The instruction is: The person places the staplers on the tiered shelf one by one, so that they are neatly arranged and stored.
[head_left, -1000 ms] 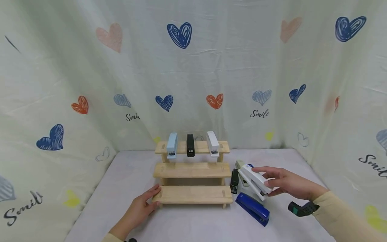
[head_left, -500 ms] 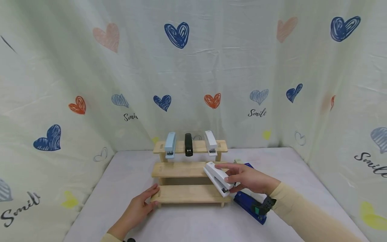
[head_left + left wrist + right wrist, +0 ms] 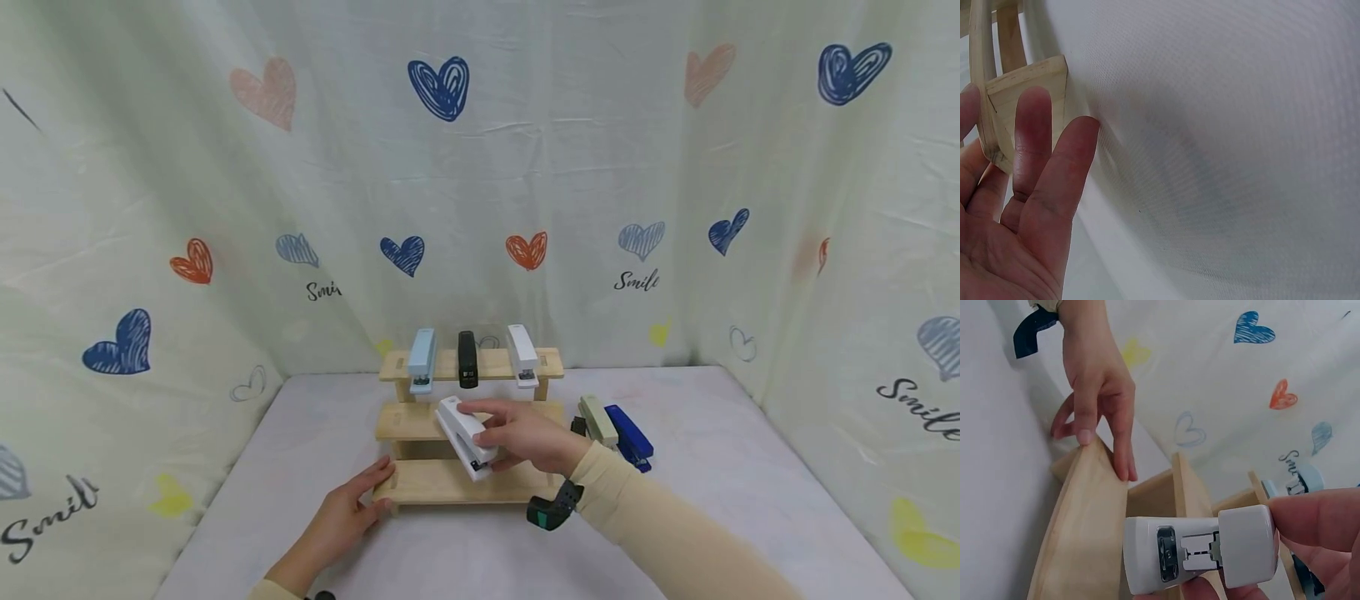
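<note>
Since the earlier frames the right hand (image 3: 525, 435) has carried the white stapler (image 3: 467, 435) leftward across the picture, from beside the loose staplers right of centre to the front of the wooden stepped rack (image 3: 480, 483), where it now hangs tilted over the middle step, just left of the frame's centre. The fingers and thumb are curled round the stapler's rear end, pinching it; the right wrist view shows its metal underside (image 3: 1194, 553) turned toward the camera, with fingertips (image 3: 1316, 519) wrapped over the end cap. Nearest, at the lower left of the head view, the left hand (image 3: 341, 521) has stayed where it was, fingers straight and relaxed, resting against the left end of the lowest step; the left wrist view shows the fingers (image 3: 1032, 144) lying flat on the wood's corner (image 3: 1022, 94). With the arm moved, the pale green stapler (image 3: 597, 419) and a blue stapler (image 3: 630, 433) now show on the table (image 3: 712, 450) right of the rack, while the other blue stapler from before is hidden behind the sleeve. Farthest back, on the top step, the light blue stapler (image 3: 422, 358), black stapler (image 3: 467, 358) and a second white stapler (image 3: 522, 354) stand unchanged in a row before the heart-printed curtain (image 3: 525, 167).
</note>
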Tool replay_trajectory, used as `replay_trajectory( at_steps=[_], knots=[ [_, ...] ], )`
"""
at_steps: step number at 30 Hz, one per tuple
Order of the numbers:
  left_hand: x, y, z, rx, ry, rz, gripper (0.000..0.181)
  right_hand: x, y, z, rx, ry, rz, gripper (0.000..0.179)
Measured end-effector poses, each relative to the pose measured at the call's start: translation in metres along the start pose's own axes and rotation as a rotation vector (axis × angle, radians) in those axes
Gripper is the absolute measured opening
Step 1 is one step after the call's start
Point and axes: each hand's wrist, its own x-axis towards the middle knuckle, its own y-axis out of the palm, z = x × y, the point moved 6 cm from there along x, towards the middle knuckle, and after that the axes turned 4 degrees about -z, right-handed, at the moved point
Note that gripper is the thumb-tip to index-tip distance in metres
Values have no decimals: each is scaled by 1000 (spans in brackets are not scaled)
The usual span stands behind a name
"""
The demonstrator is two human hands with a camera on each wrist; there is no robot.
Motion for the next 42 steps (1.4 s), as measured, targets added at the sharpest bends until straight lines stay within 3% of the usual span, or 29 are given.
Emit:
replay_trajectory(
  at_steps=[15,22,32,42],
  knots=[
    [3,1,-1,-19,37,19,54,24,30,14,-84,-10,-133,46],
    [3,1,1,-5,51,24,54,30,37,13,-87,-38,-139,44],
    [3,1,0,-2,60,31,52,32,47,8,32,-35,-136,59],
    [2,0,3,-11,24,39,54,38,58,4,115,-117,-184,58]
  ],
)
